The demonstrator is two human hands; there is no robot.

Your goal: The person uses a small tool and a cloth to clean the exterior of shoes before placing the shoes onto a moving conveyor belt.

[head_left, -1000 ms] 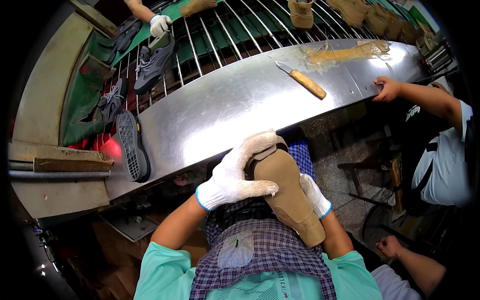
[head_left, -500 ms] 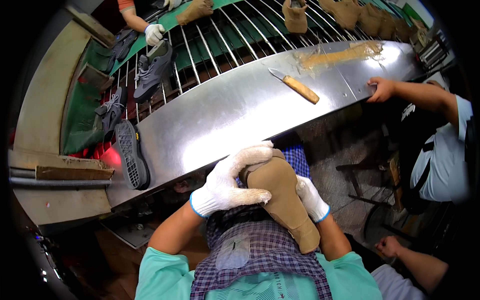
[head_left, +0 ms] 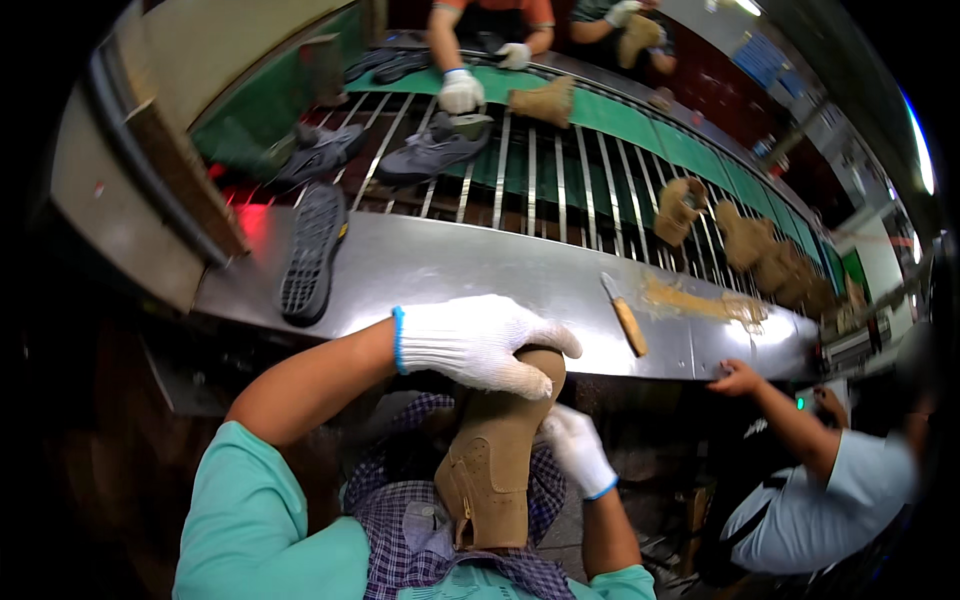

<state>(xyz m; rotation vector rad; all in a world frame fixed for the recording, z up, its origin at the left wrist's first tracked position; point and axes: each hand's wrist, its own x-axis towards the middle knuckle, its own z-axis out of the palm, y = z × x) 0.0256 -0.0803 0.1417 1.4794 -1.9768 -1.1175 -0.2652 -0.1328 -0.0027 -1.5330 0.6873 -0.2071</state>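
A tan ankle boot upper (head_left: 488,465) without an outsole is held in front of my body. Its side, with small punched holes and a short zipper, faces up, and its shaft end lies towards my chest. My left hand (head_left: 485,345), in a white knit glove, is closed round the far end, thumb across the top. My right hand (head_left: 577,452), gloved too, grips the boot's right edge, its fingertips partly hidden. Beneath the boot I see my plaid apron (head_left: 408,512).
Ahead runs a metal bench (head_left: 430,262) with a wooden-handled knife (head_left: 627,322) and a dark shoe sole (head_left: 314,255). Beyond it, a bar conveyor (head_left: 532,180) carries a grey sneaker (head_left: 435,150) and several tan boots (head_left: 682,210). A co-worker's hand (head_left: 738,379) rests at the bench's right end.
The boot has been turned, so its zippered side now shows. My left hand has come over its far end. The view has shifted, and a co-worker's gloved hand across the conveyor touches the grey sneaker.
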